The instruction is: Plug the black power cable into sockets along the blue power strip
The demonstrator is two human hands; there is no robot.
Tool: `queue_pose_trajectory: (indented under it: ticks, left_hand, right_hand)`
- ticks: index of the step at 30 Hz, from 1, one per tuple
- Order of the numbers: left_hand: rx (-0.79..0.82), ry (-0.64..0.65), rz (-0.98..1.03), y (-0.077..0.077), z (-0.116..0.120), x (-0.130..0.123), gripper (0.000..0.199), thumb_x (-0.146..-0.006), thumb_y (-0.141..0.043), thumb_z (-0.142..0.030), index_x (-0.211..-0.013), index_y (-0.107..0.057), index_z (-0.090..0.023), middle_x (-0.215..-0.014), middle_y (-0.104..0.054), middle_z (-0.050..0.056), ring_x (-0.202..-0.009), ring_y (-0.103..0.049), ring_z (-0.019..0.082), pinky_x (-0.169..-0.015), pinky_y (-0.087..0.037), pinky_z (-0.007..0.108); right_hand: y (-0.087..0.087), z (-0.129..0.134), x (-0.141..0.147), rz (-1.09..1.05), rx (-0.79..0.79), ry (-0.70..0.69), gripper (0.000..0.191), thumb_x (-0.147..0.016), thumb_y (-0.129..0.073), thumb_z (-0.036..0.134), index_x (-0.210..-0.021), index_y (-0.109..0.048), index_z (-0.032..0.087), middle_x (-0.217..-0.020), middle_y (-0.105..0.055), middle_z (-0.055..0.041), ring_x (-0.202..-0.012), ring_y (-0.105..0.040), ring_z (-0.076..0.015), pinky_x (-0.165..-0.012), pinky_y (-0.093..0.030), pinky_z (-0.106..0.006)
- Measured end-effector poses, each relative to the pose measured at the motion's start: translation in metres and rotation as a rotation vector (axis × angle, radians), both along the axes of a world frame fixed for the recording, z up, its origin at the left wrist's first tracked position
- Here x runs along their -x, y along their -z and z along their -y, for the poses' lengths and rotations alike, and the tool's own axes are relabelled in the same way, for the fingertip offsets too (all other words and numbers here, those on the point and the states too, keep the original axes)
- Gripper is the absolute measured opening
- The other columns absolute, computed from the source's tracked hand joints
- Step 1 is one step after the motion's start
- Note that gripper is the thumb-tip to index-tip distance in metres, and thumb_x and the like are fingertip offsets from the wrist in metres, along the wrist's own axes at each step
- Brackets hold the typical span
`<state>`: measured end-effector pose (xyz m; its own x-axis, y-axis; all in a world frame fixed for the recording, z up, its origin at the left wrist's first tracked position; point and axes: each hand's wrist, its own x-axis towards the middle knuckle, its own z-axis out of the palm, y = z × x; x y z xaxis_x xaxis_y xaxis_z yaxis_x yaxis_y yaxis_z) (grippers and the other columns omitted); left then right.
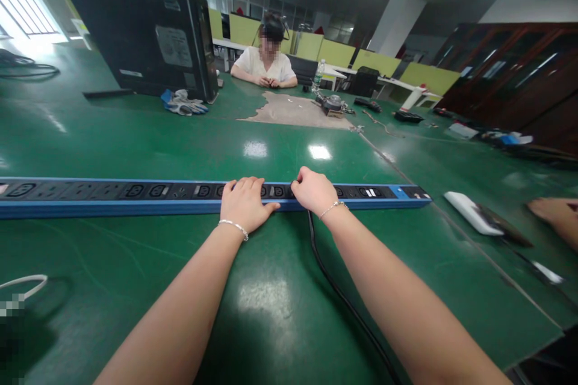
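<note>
A long blue-framed power strip (135, 208) with black sockets lies across the green table, running out of view at the left. My left hand (246, 201) rests over its middle, fingers across the socket face and thumb along the near edge, gripping it. Just to the right, my right hand (316, 191) is closed in a pinch at the sockets. A black power cord (332, 280) comes out from under that hand and runs down toward the bottom edge. The plug end is hidden by my fingers, so I cannot tell how far into a socket it sits.
A black computer case (139, 30) stands back left, with gloves (184, 103) beside it. Across the table (149, 271) sits a person (264, 63) near a bottle (319, 74). At right lies a white device (472, 213); another person's hand (557, 216) is at the edge.
</note>
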<state>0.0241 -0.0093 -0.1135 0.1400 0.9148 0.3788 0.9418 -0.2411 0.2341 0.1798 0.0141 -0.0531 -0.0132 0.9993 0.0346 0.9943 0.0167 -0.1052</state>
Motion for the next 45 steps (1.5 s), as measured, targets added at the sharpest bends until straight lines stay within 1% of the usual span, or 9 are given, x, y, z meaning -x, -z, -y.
queue_pose_trajectory:
  ticks: [7,11,15,19,27,32,36,39,45]
  left_hand:
    - [0.037,0.001,-0.01,-0.001,-0.001,0.001,0.064,-0.073,-0.051,-0.058,-0.121,-0.05,-0.017,-0.124,-0.055,0.011,-0.118,-0.044,0.026,-0.101,-0.024,0.043]
    - [0.038,-0.018,0.014,-0.007,0.002,-0.004,0.059,-0.074,-0.052,-0.054,-0.119,-0.052,-0.017,-0.126,-0.053,0.012,-0.121,-0.041,0.027,-0.101,-0.027,0.043]
    - [-0.003,-0.051,0.09,-0.024,0.012,-0.027,0.045,-0.083,-0.04,-0.048,-0.114,-0.053,-0.018,-0.113,-0.06,0.011,-0.109,-0.051,0.024,-0.092,-0.037,0.036]
    - [0.238,-0.058,0.107,-0.043,0.012,-0.066,0.049,-0.084,-0.031,-0.055,-0.112,-0.048,-0.018,-0.089,-0.067,0.012,-0.082,-0.064,0.025,-0.07,-0.046,0.035]
    - [0.342,-0.122,-0.015,-0.057,-0.004,-0.1,0.031,-0.081,-0.042,-0.036,-0.099,-0.047,-0.011,-0.086,-0.066,0.02,-0.082,-0.066,0.026,-0.069,-0.047,0.034]
    - [0.164,-0.206,0.022,-0.109,0.008,-0.1,0.031,-0.086,-0.032,-0.032,-0.107,-0.044,-0.012,-0.085,-0.066,0.016,-0.08,-0.065,0.025,-0.073,-0.046,0.037]
    - [0.055,-0.235,-0.003,-0.145,0.004,-0.07,0.035,-0.086,-0.035,-0.034,-0.112,-0.045,-0.014,-0.091,-0.065,0.012,-0.089,-0.063,0.027,-0.08,-0.043,0.042]
    - [0.14,-0.313,-0.024,-0.131,-0.001,-0.025,0.032,-0.083,-0.039,-0.035,-0.107,-0.051,-0.017,-0.086,-0.066,0.011,-0.085,-0.063,0.027,-0.073,-0.046,0.039]
    - [0.291,-0.338,-0.04,-0.069,0.008,0.036,0.028,-0.082,-0.036,-0.04,-0.095,-0.056,-0.024,-0.081,-0.068,0.006,-0.075,-0.064,0.022,-0.065,-0.047,0.031]
  right_hand:
    - [0.011,0.007,0.006,0.056,-0.037,-0.009,0.027,-0.084,-0.035,0.031,-0.102,-0.054,0.023,-0.082,-0.066,-0.008,-0.077,-0.062,-0.0232,-0.066,-0.042,-0.031]
    - [0.014,0.004,-0.008,-0.06,-0.009,-0.086,0.03,-0.088,-0.032,0.04,-0.1,-0.055,0.024,-0.083,-0.066,-0.0048,-0.078,-0.061,-0.0198,-0.065,-0.04,-0.027]
    - [0.026,0.006,-0.031,-0.157,-0.087,-0.084,0.043,-0.092,-0.021,0.043,-0.099,-0.06,0.024,-0.092,-0.066,-0.0041,-0.085,-0.058,-0.0167,-0.071,-0.038,-0.025]
    - [0.048,0.015,-0.046,-0.077,-0.328,-0.033,0.037,-0.09,-0.033,0.033,-0.116,-0.058,0.024,-0.117,-0.057,-0.0069,-0.108,-0.046,-0.0205,-0.09,-0.032,-0.032]
    - [0.061,0.016,-0.047,-0.088,-0.363,-0.081,0.04,-0.09,-0.031,0.028,-0.124,-0.053,0.026,-0.129,-0.052,-0.0038,-0.121,-0.037,-0.0191,-0.099,-0.022,-0.037]
    - [0.057,0.018,-0.047,-0.106,-0.315,-0.092,0.041,-0.089,-0.031,0.028,-0.124,-0.052,0.024,-0.13,-0.051,-0.0051,-0.123,-0.035,-0.0203,-0.101,-0.019,-0.037]
    - [0.061,0.017,-0.048,-0.143,-0.357,-0.078,0.042,-0.09,-0.029,0.029,-0.125,-0.052,0.024,-0.129,-0.052,-0.004,-0.122,-0.036,-0.0201,-0.101,-0.017,-0.038]
    - [0.065,0.015,-0.048,-0.172,-0.384,-0.076,0.042,-0.089,-0.03,0.029,-0.124,-0.053,0.025,-0.127,-0.053,-0.0035,-0.121,-0.037,-0.0201,-0.101,-0.017,-0.038]
    - [0.067,0.013,-0.048,-0.231,-0.418,-0.074,0.04,-0.088,-0.032,0.029,-0.12,-0.056,0.025,-0.124,-0.056,-0.0035,-0.119,-0.038,-0.0201,-0.101,-0.017,-0.038]
